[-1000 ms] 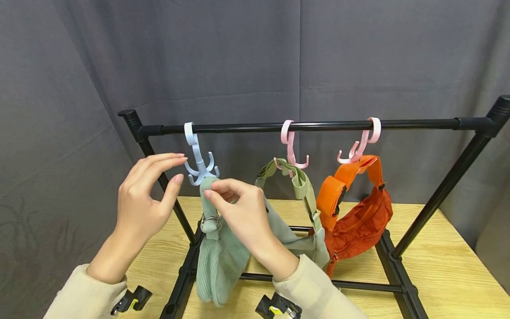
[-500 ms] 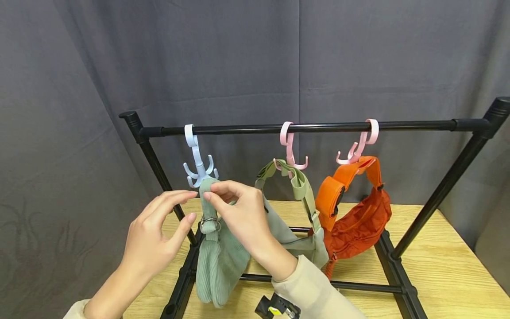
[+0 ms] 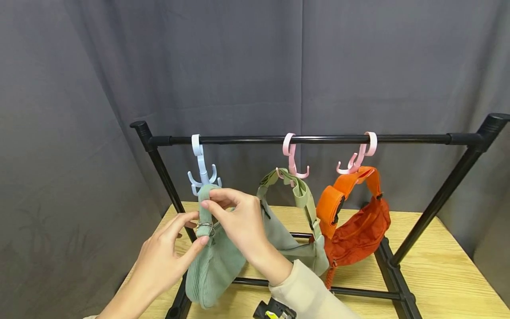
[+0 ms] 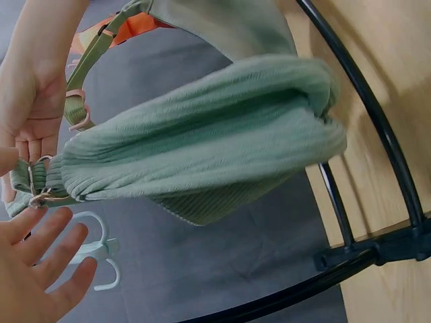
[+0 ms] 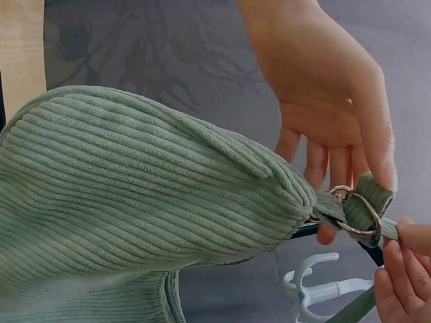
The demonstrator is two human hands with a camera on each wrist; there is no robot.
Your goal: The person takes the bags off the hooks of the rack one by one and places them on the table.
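One green bag (image 3: pixel 217 268), below the blue hook (image 3: pixel 203 173), its strap (image 3: pixel 205 215) pinched by the right hand's grip (image 3: pixel 244 219) just under that hook, seemingly for steadiness; left hand's grip (image 3: pixel 165 254) at the metal rings (image 5: pixel 361 233), lower than the hook, pinching or not cannot be told.

In the head view, a grey cloth curtain (image 3: pixel 255 66) hangs at twelve o'clock. At four o'clock an orange fabric bag (image 3: pixel 360 232) hangs from a pink plastic hook (image 3: pixel 361 155); at five, a pale grey-green bag (image 3: pixel 312 256).
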